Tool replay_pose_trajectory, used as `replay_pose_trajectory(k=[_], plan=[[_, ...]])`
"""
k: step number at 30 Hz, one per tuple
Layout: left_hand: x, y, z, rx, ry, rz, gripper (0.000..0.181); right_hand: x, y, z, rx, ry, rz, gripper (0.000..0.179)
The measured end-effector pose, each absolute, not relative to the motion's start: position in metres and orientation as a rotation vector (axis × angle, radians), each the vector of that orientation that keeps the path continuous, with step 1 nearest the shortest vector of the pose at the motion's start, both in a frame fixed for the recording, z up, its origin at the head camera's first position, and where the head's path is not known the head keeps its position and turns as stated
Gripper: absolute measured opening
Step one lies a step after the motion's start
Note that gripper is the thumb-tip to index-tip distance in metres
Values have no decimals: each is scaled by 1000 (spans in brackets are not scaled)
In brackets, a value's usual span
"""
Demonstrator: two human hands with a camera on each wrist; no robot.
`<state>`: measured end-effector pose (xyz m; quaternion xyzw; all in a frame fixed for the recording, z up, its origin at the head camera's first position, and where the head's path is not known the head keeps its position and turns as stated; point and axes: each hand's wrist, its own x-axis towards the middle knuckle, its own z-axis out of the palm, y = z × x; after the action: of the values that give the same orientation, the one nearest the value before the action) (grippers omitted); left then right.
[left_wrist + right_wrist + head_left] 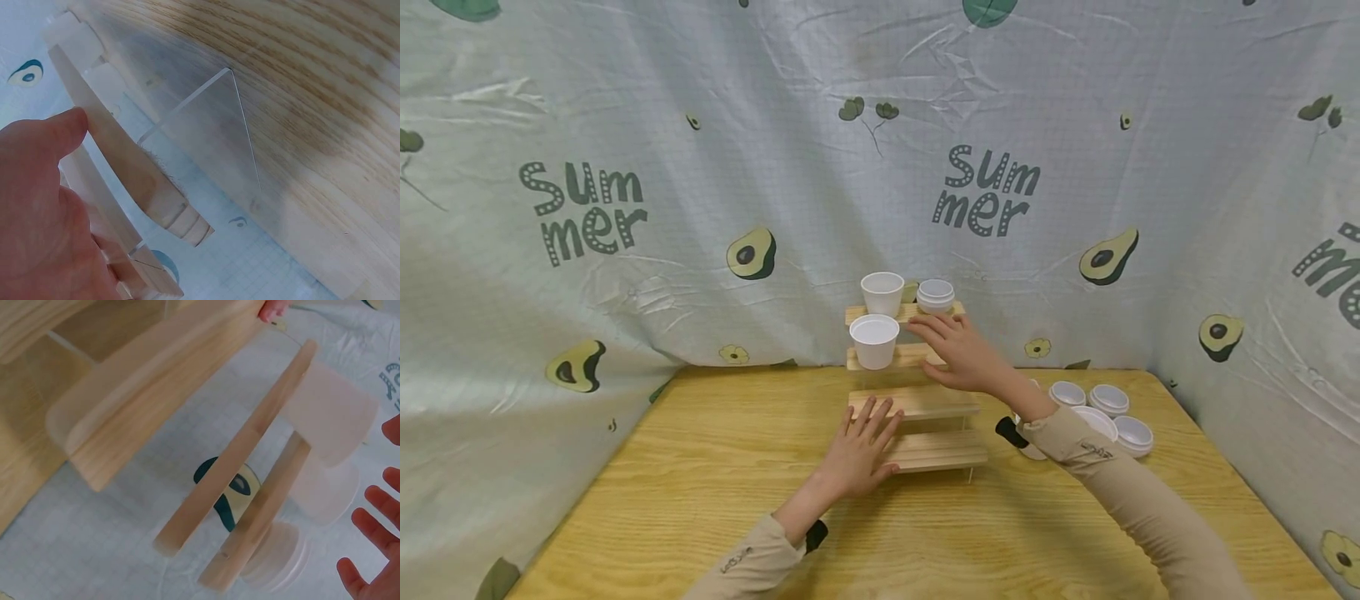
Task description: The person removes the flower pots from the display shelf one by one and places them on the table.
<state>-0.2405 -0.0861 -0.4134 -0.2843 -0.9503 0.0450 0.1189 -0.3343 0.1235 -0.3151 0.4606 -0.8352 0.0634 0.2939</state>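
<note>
White tubs (1133,434) right of the rack (925,403) show only in the head view, left grip (859,454) and right grip (964,354) spread.

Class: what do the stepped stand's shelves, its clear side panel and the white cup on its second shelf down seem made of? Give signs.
Shelves: wood, pale and smooth, with grain lines.
Side panel: clear, probably acrylic, possibly glass; one sees through it.
White cup: likely plastic, smooth, judging by its thin even rim; coated paper remains possible.
</note>
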Motion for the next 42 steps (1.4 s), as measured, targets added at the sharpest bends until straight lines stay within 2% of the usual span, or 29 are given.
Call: replay_pose_trajectory(k=[19, 42], plan=[[-242, -85, -416, -826, -2774, 188, 71, -355, 78, -303, 1232, -2413, 126, 54], [-242, -85, -415, -839, -2789, 102, 70, -366, 58, -300, 1322, -2476, -25, 60]])
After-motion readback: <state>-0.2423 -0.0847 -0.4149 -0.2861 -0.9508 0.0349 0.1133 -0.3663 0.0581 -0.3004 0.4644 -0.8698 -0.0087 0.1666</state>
